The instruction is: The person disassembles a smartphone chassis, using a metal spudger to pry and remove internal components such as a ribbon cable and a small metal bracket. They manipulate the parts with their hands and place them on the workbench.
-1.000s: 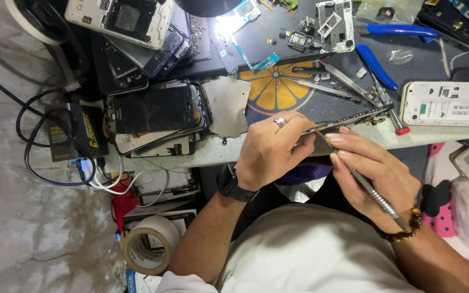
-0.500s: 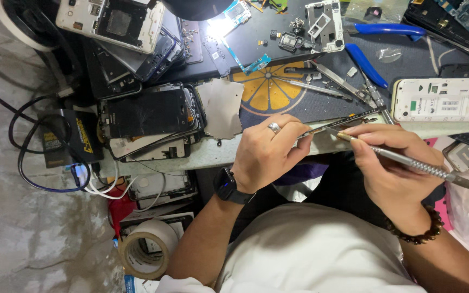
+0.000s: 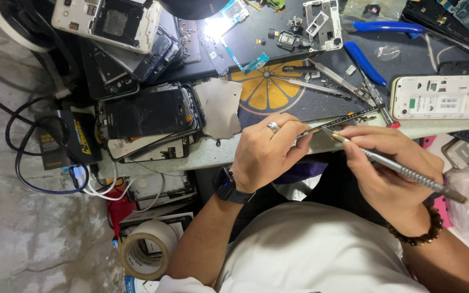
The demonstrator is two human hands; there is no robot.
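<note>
My left hand (image 3: 267,152), with a ring and a black wristwatch, pinches a thin dark phone part (image 3: 343,118) held edge-on at the front edge of the bench. My right hand (image 3: 389,173), wearing a bead bracelet, grips a slim silver screwdriver (image 3: 408,173). The screwdriver's tip touches the near end of the part, right beside my left fingertips. Both hands hover over my lap in front of the bench.
A stack of opened phones (image 3: 147,119) lies left of my hands and a white phone back (image 3: 438,97) to the right. Blue-handled pliers (image 3: 365,61), tweezers and small parts sit on an orange-slice mat (image 3: 270,89). Below are black cables (image 3: 28,163) and a tape roll (image 3: 145,249).
My right hand has turned the screwdriver from pointing down along my palm to lying nearly level, its tip now at the part. My left hand keeps its hold.
</note>
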